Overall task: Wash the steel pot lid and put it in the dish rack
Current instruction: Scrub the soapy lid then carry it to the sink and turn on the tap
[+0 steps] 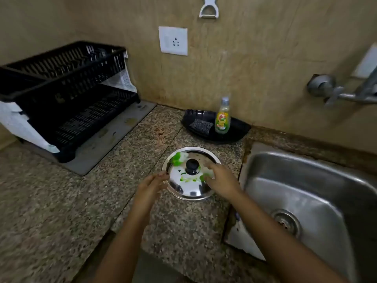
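Note:
The steel pot lid (188, 185) lies dome-up on the granite counter, with a black knob in its middle and green and white smears on top. My left hand (150, 185) is at the lid's left rim, fingers extended and touching the edge. My right hand (221, 180) rests on the lid's right side, fingers spread over the rim. Neither hand has closed around the lid. The black two-tier dish rack (67, 92) stands at the back left on a grey mat.
A steel sink (318, 203) with a drain is set into the counter on the right, under a wall tap (344, 92). Behind the lid, a black tray (234, 133) holds a scrub pad (201, 125) and a dish soap bottle (223, 117).

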The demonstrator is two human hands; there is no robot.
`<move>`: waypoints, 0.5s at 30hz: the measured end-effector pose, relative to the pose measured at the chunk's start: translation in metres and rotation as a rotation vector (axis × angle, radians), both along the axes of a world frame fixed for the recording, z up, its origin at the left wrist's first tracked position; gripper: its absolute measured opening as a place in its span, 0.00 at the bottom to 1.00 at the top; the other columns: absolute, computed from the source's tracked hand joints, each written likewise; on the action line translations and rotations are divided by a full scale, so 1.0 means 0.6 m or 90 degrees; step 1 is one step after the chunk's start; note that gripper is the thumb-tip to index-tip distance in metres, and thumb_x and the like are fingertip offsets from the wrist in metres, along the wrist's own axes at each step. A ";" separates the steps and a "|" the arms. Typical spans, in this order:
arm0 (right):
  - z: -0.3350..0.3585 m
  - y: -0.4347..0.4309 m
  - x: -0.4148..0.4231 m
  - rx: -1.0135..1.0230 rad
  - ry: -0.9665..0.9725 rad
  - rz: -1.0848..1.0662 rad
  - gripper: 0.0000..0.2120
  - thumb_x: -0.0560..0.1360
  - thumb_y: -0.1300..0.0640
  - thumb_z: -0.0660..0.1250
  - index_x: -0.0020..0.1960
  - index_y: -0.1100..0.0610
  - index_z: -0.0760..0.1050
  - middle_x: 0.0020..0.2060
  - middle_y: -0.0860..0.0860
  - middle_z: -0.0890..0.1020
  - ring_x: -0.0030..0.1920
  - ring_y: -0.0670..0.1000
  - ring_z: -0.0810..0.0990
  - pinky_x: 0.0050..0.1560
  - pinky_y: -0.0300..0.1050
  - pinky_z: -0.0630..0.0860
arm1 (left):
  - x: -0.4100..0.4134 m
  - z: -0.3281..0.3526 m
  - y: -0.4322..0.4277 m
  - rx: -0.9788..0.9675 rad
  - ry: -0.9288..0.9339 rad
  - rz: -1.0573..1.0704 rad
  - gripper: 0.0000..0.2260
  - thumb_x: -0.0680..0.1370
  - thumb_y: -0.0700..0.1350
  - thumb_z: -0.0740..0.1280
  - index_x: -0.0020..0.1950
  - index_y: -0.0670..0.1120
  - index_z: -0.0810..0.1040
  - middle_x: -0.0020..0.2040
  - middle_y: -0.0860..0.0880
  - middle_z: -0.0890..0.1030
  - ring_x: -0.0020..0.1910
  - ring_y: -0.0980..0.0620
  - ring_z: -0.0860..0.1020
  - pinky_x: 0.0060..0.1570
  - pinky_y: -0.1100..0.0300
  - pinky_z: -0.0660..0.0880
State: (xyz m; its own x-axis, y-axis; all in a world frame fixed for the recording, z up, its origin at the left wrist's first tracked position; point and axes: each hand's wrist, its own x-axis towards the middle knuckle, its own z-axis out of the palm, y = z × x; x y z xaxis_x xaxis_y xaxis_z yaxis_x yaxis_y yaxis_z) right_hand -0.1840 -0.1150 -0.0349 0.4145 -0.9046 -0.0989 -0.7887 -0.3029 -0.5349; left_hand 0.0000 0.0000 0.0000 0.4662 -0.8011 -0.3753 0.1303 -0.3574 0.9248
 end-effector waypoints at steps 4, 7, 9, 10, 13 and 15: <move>-0.003 -0.025 0.054 -0.056 0.068 0.017 0.25 0.76 0.48 0.63 0.72 0.50 0.64 0.68 0.53 0.73 0.66 0.59 0.68 0.62 0.51 0.69 | 0.041 -0.024 -0.034 -0.002 0.026 -0.006 0.12 0.80 0.43 0.61 0.60 0.43 0.79 0.57 0.46 0.83 0.52 0.49 0.81 0.43 0.61 0.74; -0.007 -0.040 0.088 -0.067 0.102 0.040 0.24 0.76 0.47 0.64 0.70 0.51 0.67 0.66 0.54 0.74 0.65 0.59 0.69 0.62 0.51 0.69 | 0.064 -0.036 -0.056 -0.008 0.021 -0.005 0.13 0.81 0.42 0.59 0.62 0.42 0.77 0.55 0.45 0.82 0.49 0.52 0.81 0.39 0.63 0.75; -0.006 -0.043 0.101 -0.077 0.121 0.048 0.23 0.76 0.49 0.64 0.69 0.52 0.68 0.65 0.55 0.75 0.64 0.58 0.69 0.60 0.50 0.68 | 0.070 -0.039 -0.066 -0.011 0.024 -0.004 0.12 0.81 0.43 0.59 0.61 0.44 0.77 0.54 0.47 0.83 0.47 0.56 0.81 0.43 0.63 0.73; -0.006 -0.046 0.106 -0.079 0.135 0.050 0.23 0.76 0.49 0.64 0.69 0.52 0.68 0.64 0.55 0.74 0.64 0.59 0.69 0.59 0.50 0.68 | 0.072 -0.041 -0.071 -0.014 0.026 -0.003 0.12 0.81 0.43 0.59 0.61 0.44 0.77 0.53 0.48 0.82 0.46 0.57 0.80 0.43 0.63 0.72; -0.009 -0.052 0.111 -0.067 0.146 0.053 0.23 0.76 0.49 0.64 0.69 0.51 0.67 0.63 0.56 0.73 0.64 0.59 0.67 0.58 0.50 0.68 | 0.078 -0.055 -0.086 -0.030 0.013 0.018 0.10 0.80 0.43 0.61 0.58 0.46 0.78 0.54 0.49 0.82 0.49 0.55 0.81 0.45 0.62 0.74; -0.016 -0.049 0.105 -0.061 0.146 0.052 0.23 0.76 0.48 0.64 0.70 0.52 0.67 0.64 0.56 0.72 0.65 0.59 0.66 0.59 0.50 0.67 | 0.081 -0.069 -0.095 -0.048 -0.006 0.056 0.08 0.79 0.44 0.63 0.57 0.50 0.78 0.58 0.48 0.81 0.56 0.51 0.79 0.57 0.54 0.75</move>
